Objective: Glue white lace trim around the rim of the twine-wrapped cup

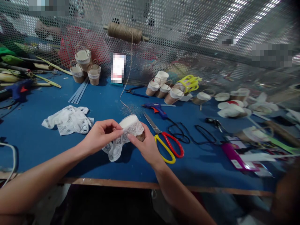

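A small cup [129,121] with a pale inside and brown lower wall is tilted above the blue table. My right hand [145,142] wraps around its side, thumb on the white lace [131,129] that lies along the wall. My left hand [105,132] pinches the lace at the cup's left side between thumb and forefinger. The loose end of the lace hangs below that pinch. A strand of twine [122,100] runs from a spool [124,32] down to the cup's rim. Just right of my right hand lie scissors [164,137] with red and yellow handles.
On the blue table [93,165], a heap of lace [69,120] lies left, with glue sticks [79,92] behind it. A blue glue gun [156,109] with a black cord lies beyond the scissors. Finished-looking small baskets [93,75] stand behind, near a perforated metal screen [164,31]. Pliers [136,92] lie mid-back.
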The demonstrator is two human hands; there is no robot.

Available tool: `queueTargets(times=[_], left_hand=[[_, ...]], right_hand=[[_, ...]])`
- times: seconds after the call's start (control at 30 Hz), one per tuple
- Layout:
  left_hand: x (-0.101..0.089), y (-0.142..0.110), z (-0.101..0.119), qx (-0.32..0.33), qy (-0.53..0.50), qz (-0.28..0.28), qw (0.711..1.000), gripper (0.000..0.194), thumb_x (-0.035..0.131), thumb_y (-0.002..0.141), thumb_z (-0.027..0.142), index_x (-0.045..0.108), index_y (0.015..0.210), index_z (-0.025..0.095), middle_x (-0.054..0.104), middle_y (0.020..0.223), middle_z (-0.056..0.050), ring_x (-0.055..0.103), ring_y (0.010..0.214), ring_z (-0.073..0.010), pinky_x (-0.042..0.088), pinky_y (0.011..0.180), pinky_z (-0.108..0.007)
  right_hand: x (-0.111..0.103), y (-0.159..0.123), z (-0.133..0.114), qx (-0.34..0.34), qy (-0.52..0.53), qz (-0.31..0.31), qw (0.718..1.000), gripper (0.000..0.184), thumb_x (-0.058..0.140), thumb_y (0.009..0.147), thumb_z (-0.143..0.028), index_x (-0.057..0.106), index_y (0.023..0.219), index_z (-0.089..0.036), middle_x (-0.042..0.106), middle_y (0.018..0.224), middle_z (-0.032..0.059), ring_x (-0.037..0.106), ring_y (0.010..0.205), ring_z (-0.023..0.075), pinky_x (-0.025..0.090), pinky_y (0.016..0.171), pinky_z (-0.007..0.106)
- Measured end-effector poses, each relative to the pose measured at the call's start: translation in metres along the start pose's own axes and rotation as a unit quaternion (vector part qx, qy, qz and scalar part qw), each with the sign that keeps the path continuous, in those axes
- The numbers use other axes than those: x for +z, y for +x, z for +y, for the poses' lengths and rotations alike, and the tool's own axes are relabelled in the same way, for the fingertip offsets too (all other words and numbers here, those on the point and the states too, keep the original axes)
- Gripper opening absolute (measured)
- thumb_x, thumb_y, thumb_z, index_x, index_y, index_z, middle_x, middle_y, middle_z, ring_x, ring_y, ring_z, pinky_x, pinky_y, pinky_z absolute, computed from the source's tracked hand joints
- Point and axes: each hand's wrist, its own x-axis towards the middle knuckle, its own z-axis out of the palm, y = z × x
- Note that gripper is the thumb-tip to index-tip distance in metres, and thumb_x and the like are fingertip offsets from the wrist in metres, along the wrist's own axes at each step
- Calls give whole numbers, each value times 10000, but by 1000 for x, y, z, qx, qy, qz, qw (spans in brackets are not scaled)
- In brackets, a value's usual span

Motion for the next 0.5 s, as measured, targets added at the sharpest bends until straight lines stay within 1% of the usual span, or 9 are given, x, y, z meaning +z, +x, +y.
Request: queueTargets(times=[0.1,0.23,0.37,0.5], left_hand=[[-1,0,-1,16,-3,12,1000,117,647,668,236,570,647,150,484,546,42,417,484,-61,342,462,-201],[-2,1,-4,14,-15,21,1000,110,640,683,245,580,671,153,445,522,50,392,476,-61,321,450,-200],[-3,3,-5,12,-23,29,999,138,650,675,250,558,632,156,466,532,43,388,485,-61,311,456,-202],[-3,3,-5,21,-35,45,998,157,650,661,256,537,601,166,470,537,41,393,499,-69,320,475,-210]], right_hand=[[0,0,-1,-6,-22,5,1000,545,680,690,-367,439,1142,-183,615,1086,88,585,988,226,439,895,396],[-1,-1,-2,-2,-40,10,999,537,677,688,-378,447,1133,-182,619,1069,87,589,972,227,438,893,407],[1,-2,-4,2,-40,10,999,546,677,683,-386,444,1134,-186,618,1072,93,588,972,234,436,893,424],[2,-4,-6,2,-61,15,998,527,684,677,-378,464,1118,-192,619,1059,85,588,958,234,433,892,431]])
